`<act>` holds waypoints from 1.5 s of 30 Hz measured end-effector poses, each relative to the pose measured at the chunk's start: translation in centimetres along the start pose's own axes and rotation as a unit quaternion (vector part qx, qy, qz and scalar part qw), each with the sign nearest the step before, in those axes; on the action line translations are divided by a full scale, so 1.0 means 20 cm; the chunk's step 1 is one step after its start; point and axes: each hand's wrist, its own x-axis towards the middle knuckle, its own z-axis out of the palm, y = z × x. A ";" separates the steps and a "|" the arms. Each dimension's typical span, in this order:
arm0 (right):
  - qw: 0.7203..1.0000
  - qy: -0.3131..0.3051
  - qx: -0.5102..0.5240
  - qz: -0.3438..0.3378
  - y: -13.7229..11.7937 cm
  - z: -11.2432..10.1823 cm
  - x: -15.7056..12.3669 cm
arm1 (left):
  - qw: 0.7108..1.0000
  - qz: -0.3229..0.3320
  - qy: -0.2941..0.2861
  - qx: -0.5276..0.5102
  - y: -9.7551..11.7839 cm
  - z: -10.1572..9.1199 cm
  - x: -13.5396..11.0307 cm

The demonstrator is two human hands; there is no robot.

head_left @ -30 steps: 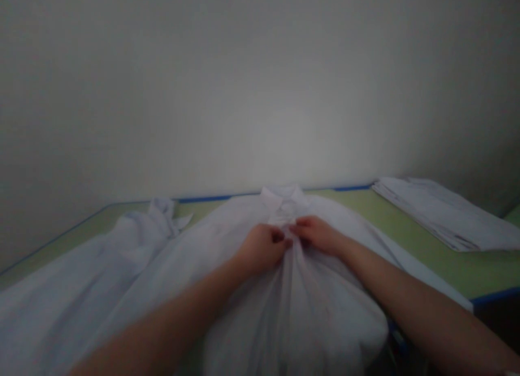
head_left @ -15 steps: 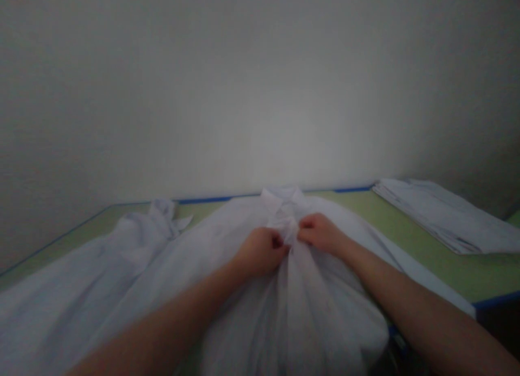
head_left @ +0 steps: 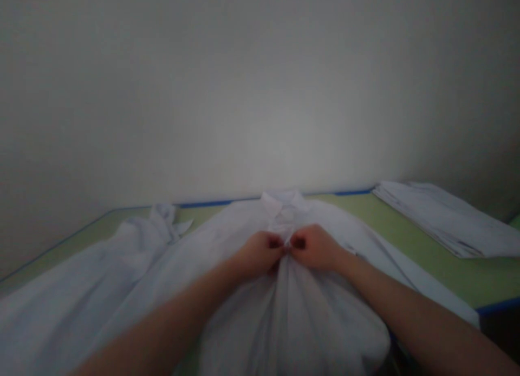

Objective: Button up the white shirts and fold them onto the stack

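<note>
Forearms: both bare, enter from bottom edge L & R, converge toward centre of the view; smooth, blurry in dim light.
Shirt body: white shirt [head_left: 292,311], thin soft fabric, semi-sheer look, lies front-up on the table w/ hem end nearest the camera and draping over the near edge; long lengthwise folds gather toward the hands.
Left hand [head_left: 260,252]: curled, fingertips pinching the shirt's front edge just below the collar; knuckles up, thumb side facing the other hand.
Right hand [head_left: 314,247]: curled same way, pinching the opposite front edge; the two hands nearly touch at the fingertips, a small bunched bit of cloth between them. Button itself too blurred to tell.
Collar [head_left: 284,200]: stiffer, folded flat, pointed shape, just beyond the hands, near the far table edge.
Second garment [head_left: 122,257]: white, crumpled, soft, spread to the L of the shirt, touching/overlapping it; a knotted-looking lump at its far end.
Table [head_left: 430,257]: flat, matte pale green top, blue strip along edges.
Folded stack [head_left: 442,219]: white cloth pieces, flat & neat, layered edges visible, far R on the table, well apart from the shirt.
Wall [head_left: 260,83]: plain, smooth, off-white, behind the table.
</note>
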 end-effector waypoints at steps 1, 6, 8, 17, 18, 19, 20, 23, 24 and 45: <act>1.000 -0.006 0.001 -0.006 0.00 0.00 0.00 | 1.000 -0.003 0.007 0.003 -0.01 0.00 0.00; 0.999 -0.030 0.012 -0.036 0.00 0.01 0.00 | 1.000 -0.009 0.016 0.023 -0.06 0.02 0.03; 0.999 -0.023 0.007 -0.033 0.00 0.01 0.00 | 1.000 -0.003 0.017 0.019 -0.07 0.03 0.04; 0.999 -0.007 -0.032 -0.026 0.01 0.02 0.00 | 0.999 -0.024 0.002 -0.040 -0.06 0.03 0.03; 0.999 -0.008 -0.025 -0.027 0.01 0.03 0.00 | 0.999 -0.023 0.004 -0.034 -0.06 0.03 0.03; 1.000 -0.008 -0.015 -0.026 0.01 0.03 0.00 | 0.999 -0.021 0.006 -0.026 -0.06 0.03 0.03; 1.000 -0.007 -0.005 -0.023 0.02 0.03 0.00 | 1.000 -0.019 0.007 -0.019 -0.06 0.03 0.03; 1.000 -0.007 0.021 -0.012 0.02 0.02 0.01 | 1.000 -0.017 0.012 -0.007 -0.06 0.03 0.03; 1.000 -0.008 0.027 -0.010 0.03 0.02 0.01 | 1.000 -0.019 0.014 -0.004 -0.06 0.03 0.02; 0.988 -0.033 0.147 0.027 0.07 0.01 0.04 | 0.989 -0.068 0.037 -0.126 -0.05 0.05 0.02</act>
